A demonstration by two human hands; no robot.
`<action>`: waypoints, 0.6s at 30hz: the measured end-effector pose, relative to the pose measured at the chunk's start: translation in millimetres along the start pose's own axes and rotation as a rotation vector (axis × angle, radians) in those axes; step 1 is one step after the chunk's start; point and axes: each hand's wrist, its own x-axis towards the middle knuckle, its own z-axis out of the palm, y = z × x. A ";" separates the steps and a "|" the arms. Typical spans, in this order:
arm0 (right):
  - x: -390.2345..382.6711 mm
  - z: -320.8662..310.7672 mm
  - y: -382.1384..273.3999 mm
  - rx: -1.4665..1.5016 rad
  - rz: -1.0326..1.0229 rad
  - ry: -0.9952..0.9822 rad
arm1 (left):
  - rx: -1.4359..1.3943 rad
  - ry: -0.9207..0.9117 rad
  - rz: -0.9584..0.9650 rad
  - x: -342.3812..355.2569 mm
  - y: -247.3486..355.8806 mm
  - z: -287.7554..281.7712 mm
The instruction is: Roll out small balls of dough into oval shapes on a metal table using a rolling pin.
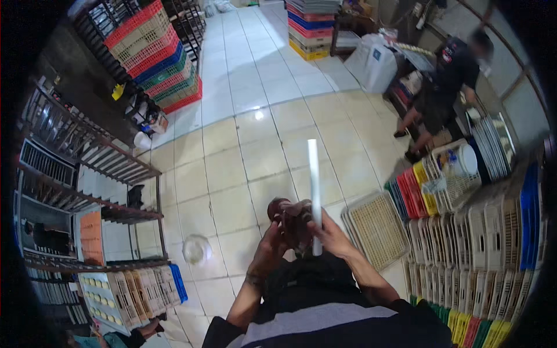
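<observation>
Both hands are together in front of my body at the lower middle. My left hand [270, 246] has its fingers closed around a dark reddish-brown, crumpled-looking bundle [297, 226]; its exact kind does not show. My right hand [332, 236] is closed at the bundle's right side, against a long, straight white tube [314, 180]. The tube stands almost upright in view, its far end pointing away from me and its near end by my waist. Some of my fingers are hidden behind the bundle and the tube.
Stacked crates [165, 64] stand far left, beside slatted racks [87, 151]. A clear round thing [197, 249] lies on the tiled floor. Rows of plastic crates [464, 243] and a beige crate [377, 229] line the right. One person [452, 75] is far right, another [116, 339] lower left.
</observation>
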 end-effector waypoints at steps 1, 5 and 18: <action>36.2 7.2 -7.8 -0.001 -0.065 -0.028 | 0.351 0.029 0.122 8.5 23.8 -0.1; 203.5 25.2 -29.4 -0.584 -0.412 -0.054 | -0.196 -0.084 0.164 88.4 100.9 -13.5; 650.9 -9.8 -77.9 -0.496 -0.272 0.178 | 0.900 -0.087 0.048 456.8 366.7 -111.7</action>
